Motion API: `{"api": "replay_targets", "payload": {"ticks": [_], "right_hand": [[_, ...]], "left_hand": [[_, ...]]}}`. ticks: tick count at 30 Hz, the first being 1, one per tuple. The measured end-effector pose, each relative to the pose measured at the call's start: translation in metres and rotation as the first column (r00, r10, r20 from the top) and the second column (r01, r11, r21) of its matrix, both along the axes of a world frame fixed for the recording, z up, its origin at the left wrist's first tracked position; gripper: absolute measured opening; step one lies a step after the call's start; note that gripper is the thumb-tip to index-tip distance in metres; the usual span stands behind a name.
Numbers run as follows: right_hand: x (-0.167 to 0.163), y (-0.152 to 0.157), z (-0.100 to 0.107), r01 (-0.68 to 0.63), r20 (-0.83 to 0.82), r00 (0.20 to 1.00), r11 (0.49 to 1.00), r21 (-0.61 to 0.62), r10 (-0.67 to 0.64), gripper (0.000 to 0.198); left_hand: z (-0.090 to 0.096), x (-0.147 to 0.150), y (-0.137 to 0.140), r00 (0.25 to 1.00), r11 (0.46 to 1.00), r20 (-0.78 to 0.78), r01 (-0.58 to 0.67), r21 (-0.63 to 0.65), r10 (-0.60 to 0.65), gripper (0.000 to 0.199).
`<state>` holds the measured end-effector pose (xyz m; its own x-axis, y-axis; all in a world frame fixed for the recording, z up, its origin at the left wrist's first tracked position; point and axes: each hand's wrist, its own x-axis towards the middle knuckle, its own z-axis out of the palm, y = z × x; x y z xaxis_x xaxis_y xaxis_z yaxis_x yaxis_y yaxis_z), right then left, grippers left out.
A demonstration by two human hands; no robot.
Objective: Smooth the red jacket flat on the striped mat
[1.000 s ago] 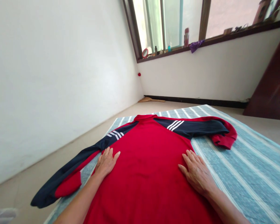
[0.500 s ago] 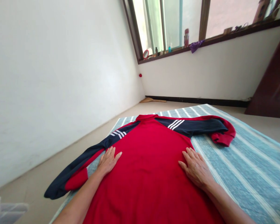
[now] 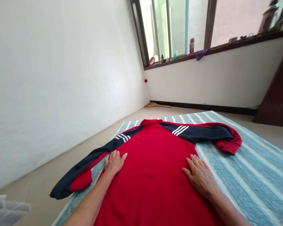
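Observation:
A red jacket with navy sleeves and white shoulder stripes lies spread out, its collar at the far end. Flat on its left side, just below the sleeve seam, rests my left hand, fingers stretched out. My right hand lies on the opposite side edge with its fingers spread a little. The left sleeve slants down past the edge of the striped cloth, while the right sleeve reaches out to the right and bends back at its red cuff.
Beneath the jacket is a blue cloth with white stripes. A white wall rises on the left. The windowsill bears a mirror, bottles and a purple cloth. A brush-like item lies on the floor by the corner.
The whole view has shifted slightly, so everything appears a bit lower and further right. Both hands stay on the jacket's sides in nearly the same spots.

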<state>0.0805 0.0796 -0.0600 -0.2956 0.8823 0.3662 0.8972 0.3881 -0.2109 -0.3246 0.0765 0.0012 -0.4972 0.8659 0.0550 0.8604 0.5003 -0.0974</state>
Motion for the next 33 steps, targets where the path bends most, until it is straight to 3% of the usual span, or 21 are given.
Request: {"api": "replay_targets", "payload": {"ticks": [14,22,28,33], "right_hand": [[0.002,-0.001,-0.001,-0.005,0.013,1.000,1.000,-0.005,0.005,0.047],[0.001,0.000,-0.001,0.005,0.034,0.999,1.000,-0.019,-0.004,0.047],[0.001,0.000,-0.005,0.008,0.037,0.999,1.000,0.001,-0.008,0.049],[0.002,-0.001,-0.006,0.005,0.008,1.000,1.000,0.005,-0.005,0.049]], "left_hand": [[-0.006,-0.003,-0.001,0.999,0.999,0.014,0.037,0.026,-0.037,0.070],[-0.006,0.007,0.037,0.976,0.979,0.078,0.203,-0.008,-0.202,0.069],[-0.008,0.009,0.039,0.982,0.987,0.104,0.161,-0.019,-0.158,0.069],[-0.008,0.017,0.029,0.997,0.999,0.068,0.030,0.027,-0.031,0.069]]}}
